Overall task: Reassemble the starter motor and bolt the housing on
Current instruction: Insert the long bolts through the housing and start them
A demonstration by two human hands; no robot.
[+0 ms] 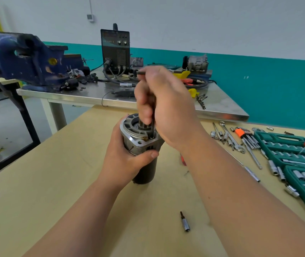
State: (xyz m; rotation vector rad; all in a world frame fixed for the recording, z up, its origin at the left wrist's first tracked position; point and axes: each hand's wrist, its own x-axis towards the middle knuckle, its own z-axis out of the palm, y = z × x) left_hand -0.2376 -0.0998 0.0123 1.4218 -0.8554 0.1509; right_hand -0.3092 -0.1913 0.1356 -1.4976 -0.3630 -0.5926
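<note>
The right hand (pixel 166 104) clenched a black L-shaped hex key (pixel 153 127). Its fingers were curled round the long shaft, and the short arm projected to the left above the knuckles. The key stood upright with its tip in a bolt hole at the near edge of the silver cast-aluminium housing (pixel 135 135).

The left hand (pixel 127 160) grasped the starter motor from the left, with the thumb pressed across the front just below the housing flange. The motor stood on end on the beige wooden tabletop (pixel 55 182), with the housing uppermost and the dark cylindrical body (pixel 145 176) beneath.

A small chrome socket bit (pixel 185 222) lay on the tabletop between the forearms, well apart from the motor. To the right lay an orange holder of hex keys (pixel 244 134) and an open green socket case (pixel 287 151). Behind, a steel bench (pixel 92 93) carried a blue vice (pixel 27 60) and a black welding unit (pixel 115 51).
</note>
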